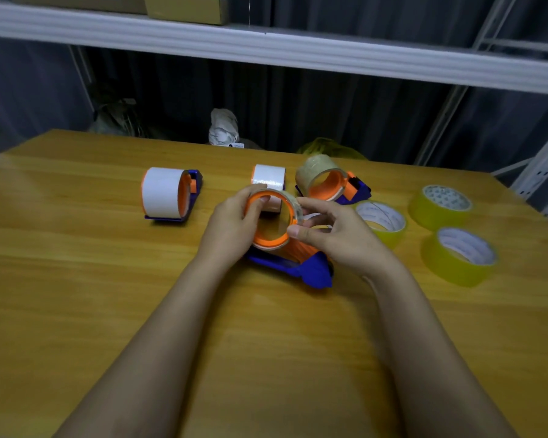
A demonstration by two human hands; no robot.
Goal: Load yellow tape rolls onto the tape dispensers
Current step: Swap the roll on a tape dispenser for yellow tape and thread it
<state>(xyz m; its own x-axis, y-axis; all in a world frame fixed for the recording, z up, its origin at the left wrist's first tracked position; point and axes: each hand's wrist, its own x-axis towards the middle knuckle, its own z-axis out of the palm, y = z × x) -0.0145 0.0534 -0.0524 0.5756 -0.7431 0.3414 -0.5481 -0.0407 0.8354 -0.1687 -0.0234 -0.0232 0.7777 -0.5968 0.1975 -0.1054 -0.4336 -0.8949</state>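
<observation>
Mid-counter, my left hand (234, 222) and right hand (336, 235) curl their fingers around the roll (274, 221) going onto this dispenser (301, 267) (one behind looks loaded), with three yellow rolls (381, 223) waiting near the right edge.

On the wooden desk (108, 279), both hands meet at a blue-and-orange tape dispenser (293, 263): the left hand (234, 222) grips the orange wheel with the tape roll (274, 221) on it, and the right hand (332, 235) pinches the roll's right rim. Behind stand a dispenser with a white roll (165, 194), another white roll (269, 178) and a dispenser with a clear roll (326, 181). Three yellow tape rolls (459, 257) lie flat at the right.
</observation>
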